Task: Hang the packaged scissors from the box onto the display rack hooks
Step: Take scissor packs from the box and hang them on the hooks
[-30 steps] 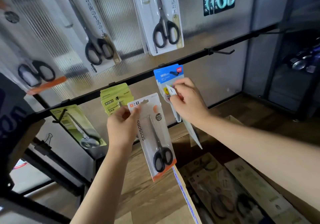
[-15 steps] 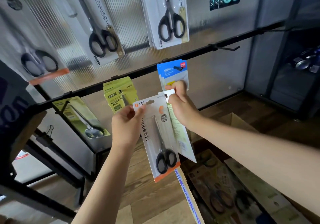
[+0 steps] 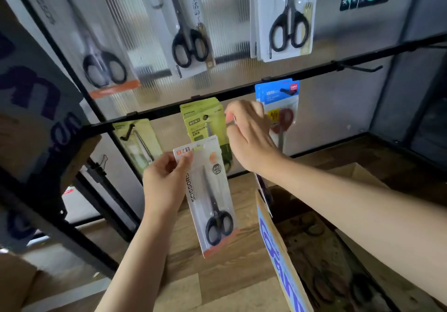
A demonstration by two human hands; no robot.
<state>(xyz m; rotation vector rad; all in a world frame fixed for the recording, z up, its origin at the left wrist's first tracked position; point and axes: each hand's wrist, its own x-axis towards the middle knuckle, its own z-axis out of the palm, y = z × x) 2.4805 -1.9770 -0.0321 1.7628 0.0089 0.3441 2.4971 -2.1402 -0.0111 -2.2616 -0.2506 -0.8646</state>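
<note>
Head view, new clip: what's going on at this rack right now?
A person is stocking a scissors display. The left hand holds a white scissors pack by its top corner, not yet hung. The right hand pinches another pack, seen edge-on, up near the rail, between the green packs and blue packs. The open box sits below.

Bare forearms, no sleeves; left hand (image 3: 162,184), right hand (image 3: 249,135)
</note>
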